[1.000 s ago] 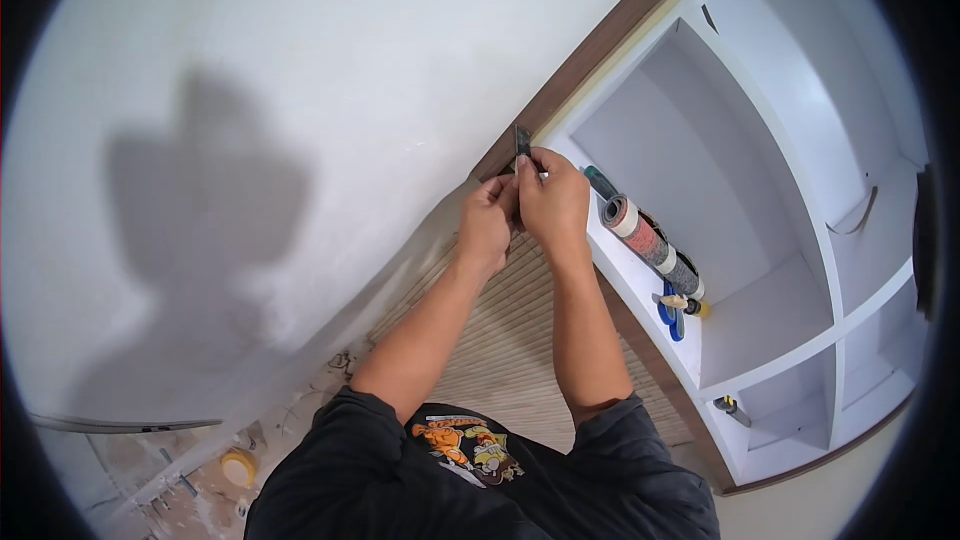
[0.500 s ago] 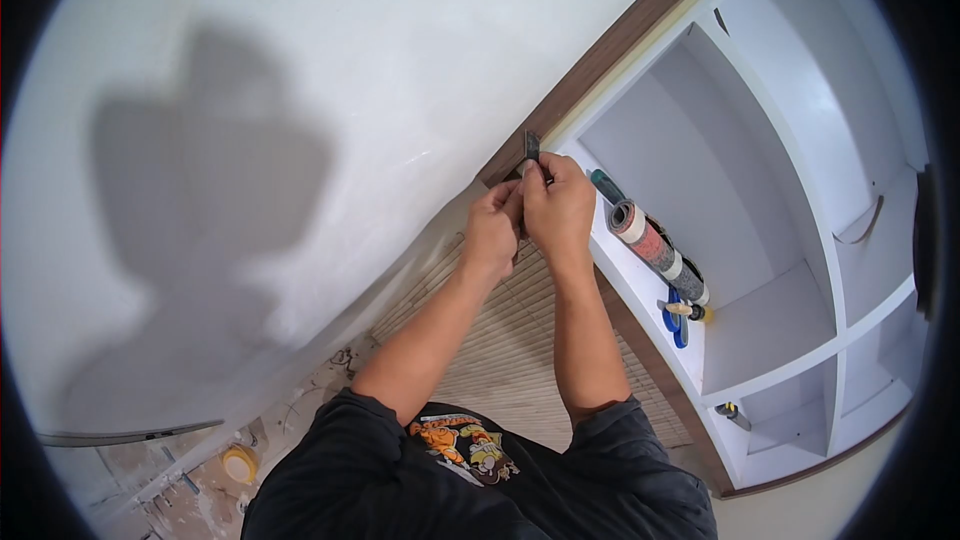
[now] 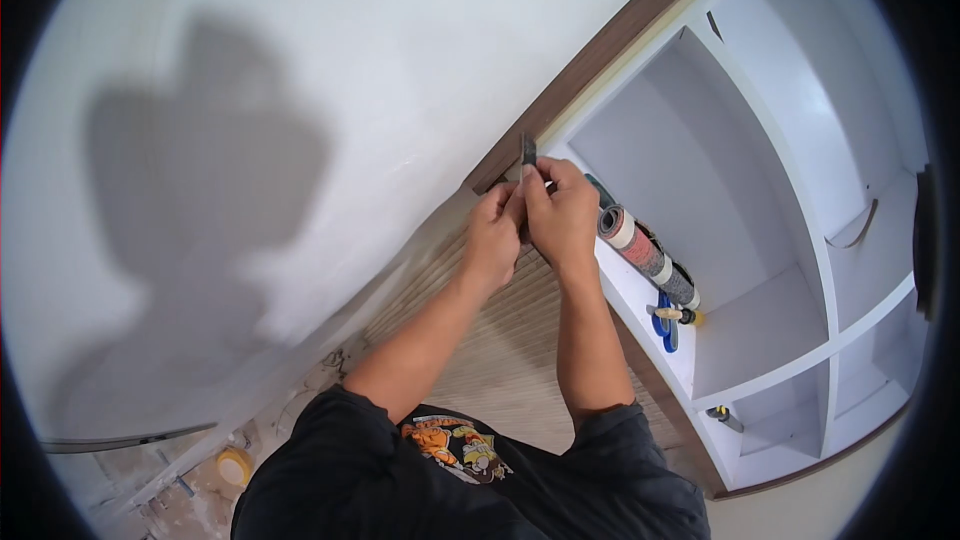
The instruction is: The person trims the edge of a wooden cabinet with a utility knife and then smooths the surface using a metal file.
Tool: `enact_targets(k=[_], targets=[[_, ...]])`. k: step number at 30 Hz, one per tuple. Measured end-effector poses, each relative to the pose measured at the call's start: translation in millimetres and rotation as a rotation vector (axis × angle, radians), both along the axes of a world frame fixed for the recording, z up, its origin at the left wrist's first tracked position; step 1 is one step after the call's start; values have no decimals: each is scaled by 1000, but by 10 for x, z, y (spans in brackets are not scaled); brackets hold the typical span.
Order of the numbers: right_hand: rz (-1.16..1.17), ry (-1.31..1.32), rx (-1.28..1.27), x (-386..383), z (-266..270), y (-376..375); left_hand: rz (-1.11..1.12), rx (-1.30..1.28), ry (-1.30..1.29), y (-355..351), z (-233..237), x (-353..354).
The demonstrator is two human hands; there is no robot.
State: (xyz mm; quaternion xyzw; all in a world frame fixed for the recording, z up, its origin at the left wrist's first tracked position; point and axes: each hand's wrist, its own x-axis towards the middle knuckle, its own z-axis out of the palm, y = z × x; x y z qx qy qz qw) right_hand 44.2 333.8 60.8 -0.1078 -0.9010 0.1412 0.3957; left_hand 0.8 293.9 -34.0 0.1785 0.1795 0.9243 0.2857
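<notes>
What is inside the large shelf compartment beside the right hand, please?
A striped roll, a blue item and a yellow-ended tool lie there. A green object shows partly beside the right hand. What the roll covers cannot be seen.

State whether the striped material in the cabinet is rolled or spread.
Rolled: the striped material forms a tube, its coiled end showing a hollow.

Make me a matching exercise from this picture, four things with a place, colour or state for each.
1. Dark strip
2. Striped roll
3. T-shirt
4. Shadow

A. On the wall
B. Black, with a colourful print
C. Poking up from the right hand
D. Lying in a white compartment

Pairs: 1-C, 2-D, 3-B, 4-A
</notes>
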Motion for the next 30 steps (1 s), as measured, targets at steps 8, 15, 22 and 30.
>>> enact_targets(k=[8, 15, 22, 30], targets=[[-22, -27, 115, -52, -105, -57, 25, 45, -125, -56, -11, 66], [-37, -15, 110, -96, -133, -97, -55, 146, -129, 38, -181, -37], [-60, -53, 174, -112, -120, -92, -82, 203, -183, 82, -233, -19], [-77, -52, 169, -121, -158, -103, -28, 199, -211, 26, -173, 43]])
